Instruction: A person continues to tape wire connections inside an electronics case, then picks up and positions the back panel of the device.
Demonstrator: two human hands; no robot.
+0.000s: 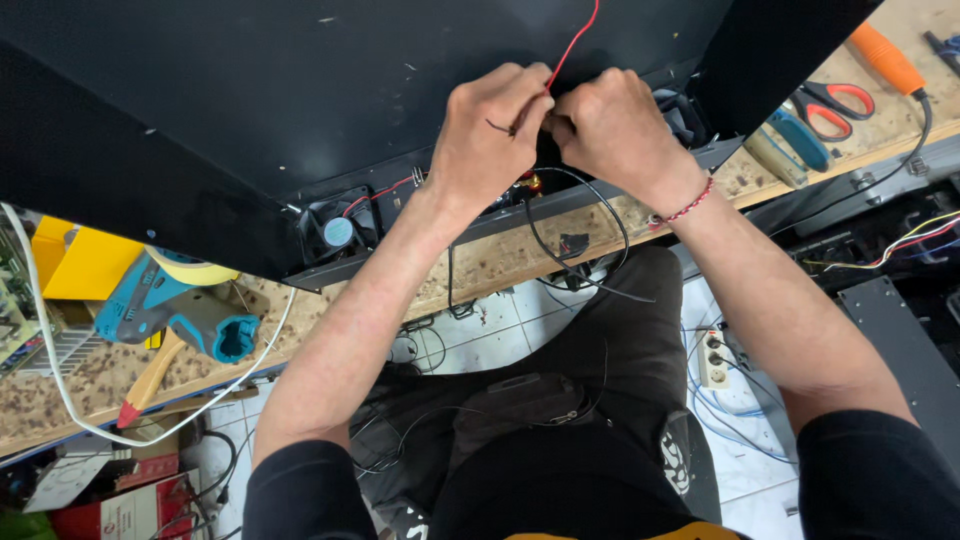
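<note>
head | left hand (490,140) pinching red wire (575,40) | right hand (610,125) clenched, touching left, wire between

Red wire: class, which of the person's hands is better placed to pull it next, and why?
Probably the left hand: the red wire runs down to its fingertips. The right hand is bunched beside it, over the black panel edge.

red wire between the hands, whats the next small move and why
Probably keep twisting the red wire where the left hand and right hand pinch it together at the edge of the black case; both sets of fingers meet there, and the wire runs up loose.
</note>
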